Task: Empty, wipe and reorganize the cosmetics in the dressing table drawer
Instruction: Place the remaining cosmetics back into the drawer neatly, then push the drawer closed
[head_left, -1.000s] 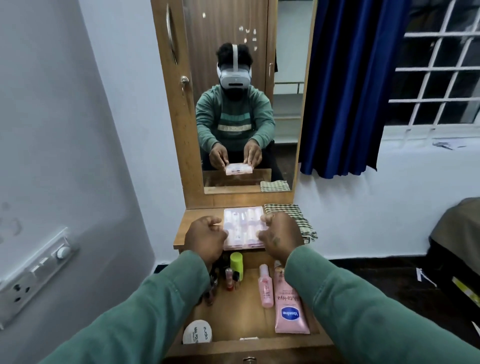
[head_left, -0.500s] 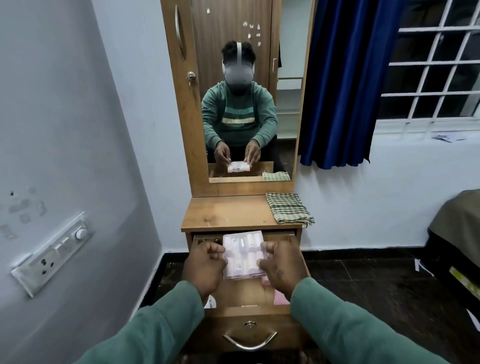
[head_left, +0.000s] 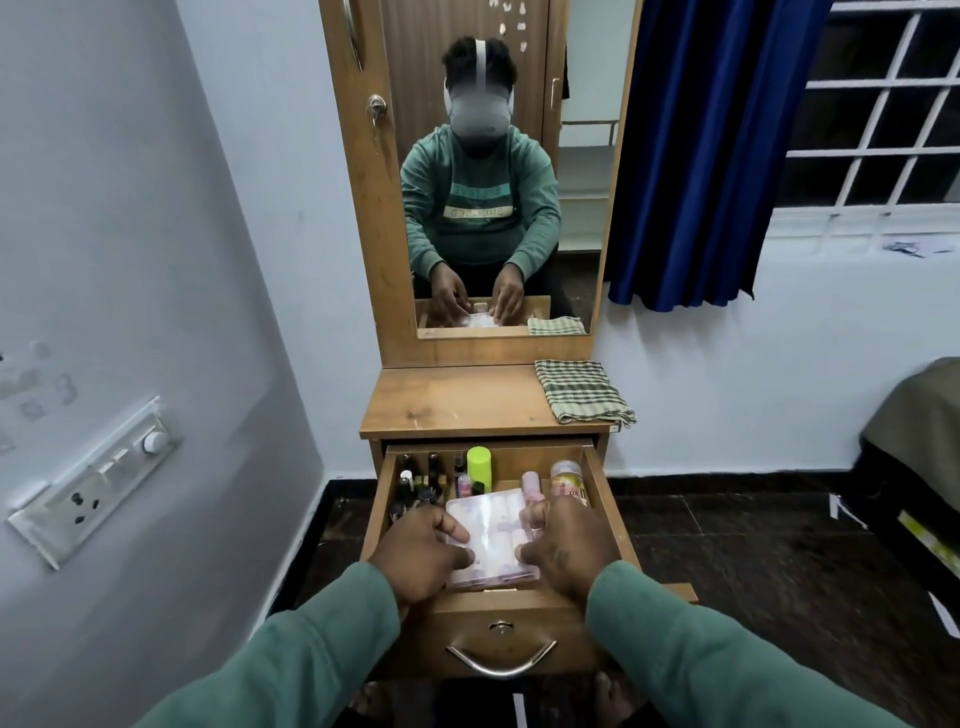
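The dressing table drawer (head_left: 498, 608) stands pulled open below the wooden top (head_left: 457, 400). A flat clear plastic case (head_left: 491, 538) with pale pink and white pieces inside lies low in the drawer's front half. My left hand (head_left: 423, 553) grips its left edge and my right hand (head_left: 563, 545) grips its right edge. Behind the case stand several dark small bottles (head_left: 421, 480), a lime green capped bottle (head_left: 478, 462), a pink bottle (head_left: 531, 486) and a pink-lidded jar (head_left: 566, 478). Whatever lies under the case is hidden.
A folded green checked cloth (head_left: 582, 392) lies at the right of the tabletop. The mirror (head_left: 498, 171) rises behind it. A switch panel (head_left: 98, 480) is on the left wall, a blue curtain (head_left: 711, 150) and window on the right, dark furniture (head_left: 919, 457) at far right.
Both hands carried the clear case from the tabletop down into the open drawer. The camera view tilted back, so the drawer front and handle now show.
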